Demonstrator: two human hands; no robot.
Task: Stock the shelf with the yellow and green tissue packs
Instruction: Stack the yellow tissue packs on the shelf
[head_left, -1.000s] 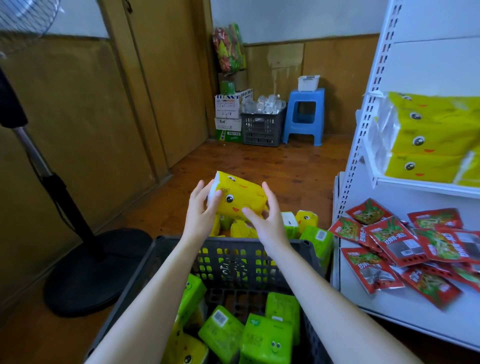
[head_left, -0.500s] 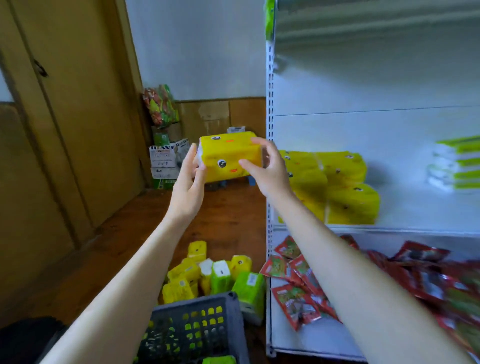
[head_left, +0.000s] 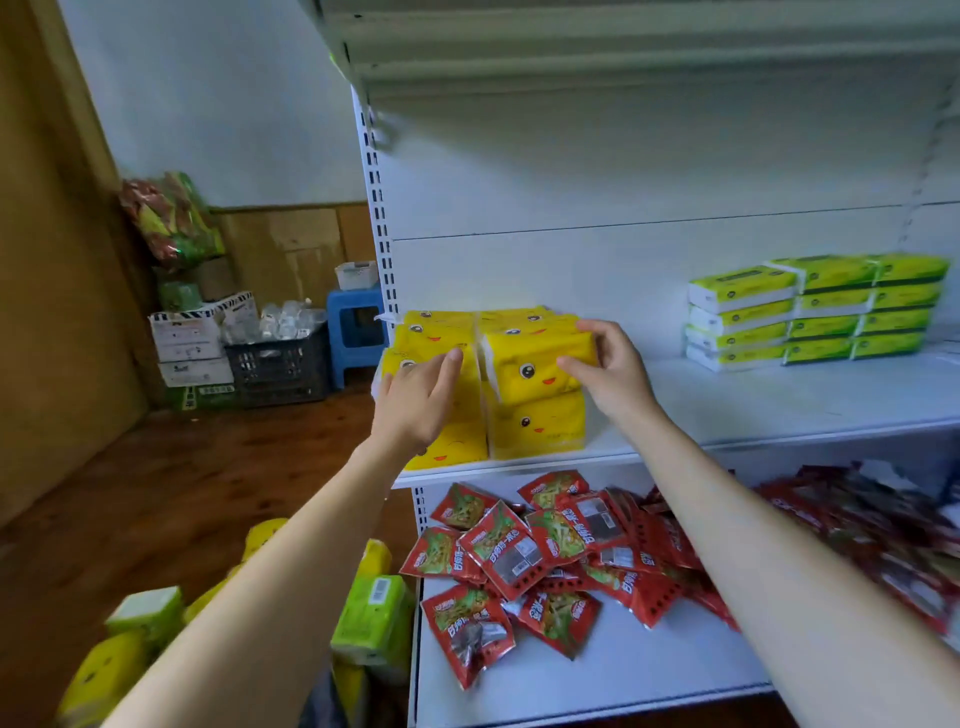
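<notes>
Place: you are in a small shop.
Signs: you face a white slotted shelf (head_left: 779, 405), stacked tissue packs (head_left: 540, 431), heaped red snack packets (head_left: 519, 556).

Yellow tissue packs (head_left: 537, 371) carry printed cartoon faces; green-and-white packs (head_left: 815, 312) sit stacked on the white shelf (head_left: 779, 395); red snack packets (head_left: 524, 551) below.

Open shelf (head_left: 737, 400) right of yellow packs (head_left: 537, 423)

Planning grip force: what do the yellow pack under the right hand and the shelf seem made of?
The yellow pack looks like thin plastic film, slightly glossy, with soft creases. The shelf is probably painted metal: smooth white, slotted upright.
</notes>
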